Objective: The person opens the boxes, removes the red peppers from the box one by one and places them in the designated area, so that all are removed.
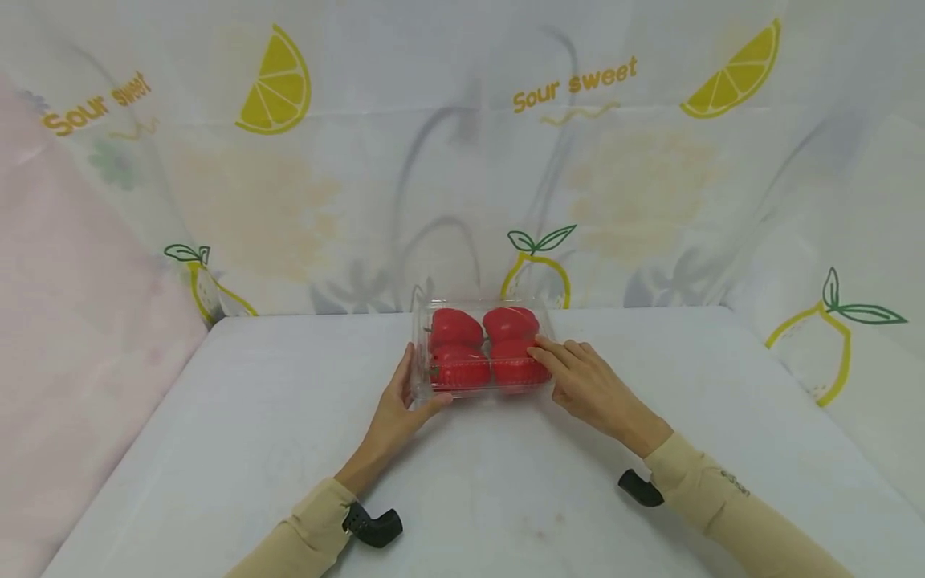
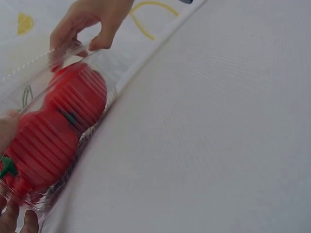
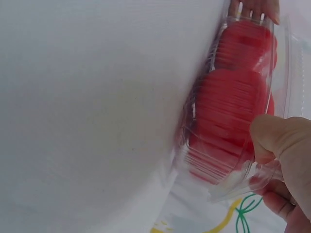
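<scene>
A clear plastic clamshell box (image 1: 422, 333) stands toward the back of the white table. Inside it are several red bell peppers (image 1: 457, 327), some with green stems showing. My left hand (image 1: 400, 413) holds the box at its left end, the thumb on the front rim and the fingers along the side. At the right end my right hand (image 1: 588, 392) pinches the plastic edge between thumb and fingers, as the right wrist view shows. Ridges run down the box's front wall (image 3: 228, 111). I cannot tell whether the lid is fully closed.
White cloth covers the table (image 1: 289, 401). Behind it hangs a curtain (image 1: 405, 160) printed with lemons and lettering, meeting the table's back edge. A pink-tinted cloth (image 1: 65, 337) borders the left side. Black wrist mounts (image 1: 376, 527) sit at both cuffs.
</scene>
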Action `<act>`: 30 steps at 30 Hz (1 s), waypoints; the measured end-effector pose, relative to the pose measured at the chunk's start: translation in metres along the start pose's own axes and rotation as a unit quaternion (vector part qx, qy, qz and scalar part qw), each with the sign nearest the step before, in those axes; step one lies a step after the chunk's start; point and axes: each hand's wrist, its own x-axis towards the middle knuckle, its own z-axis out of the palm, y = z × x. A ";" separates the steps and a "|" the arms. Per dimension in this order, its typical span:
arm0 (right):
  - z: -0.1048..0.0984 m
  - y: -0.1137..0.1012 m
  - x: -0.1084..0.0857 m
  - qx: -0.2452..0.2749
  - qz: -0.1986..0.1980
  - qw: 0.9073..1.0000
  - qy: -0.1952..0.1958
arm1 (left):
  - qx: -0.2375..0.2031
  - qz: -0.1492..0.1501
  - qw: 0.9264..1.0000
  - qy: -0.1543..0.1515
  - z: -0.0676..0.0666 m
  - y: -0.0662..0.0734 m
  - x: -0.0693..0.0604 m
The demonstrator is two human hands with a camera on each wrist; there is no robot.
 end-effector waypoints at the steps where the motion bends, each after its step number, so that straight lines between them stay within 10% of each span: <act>1: 0.001 0.001 -0.001 0.004 -0.002 1.000 0.008 | -0.001 0.000 1.000 0.002 0.000 -0.001 0.000; 22: 0.006 0.010 -0.008 0.113 0.040 0.988 0.096 | -0.047 0.018 0.999 0.013 0.000 0.001 -0.004; 30: 0.000 0.013 0.000 0.188 0.093 0.965 0.156 | -0.088 -0.005 0.995 0.046 0.002 0.003 -0.001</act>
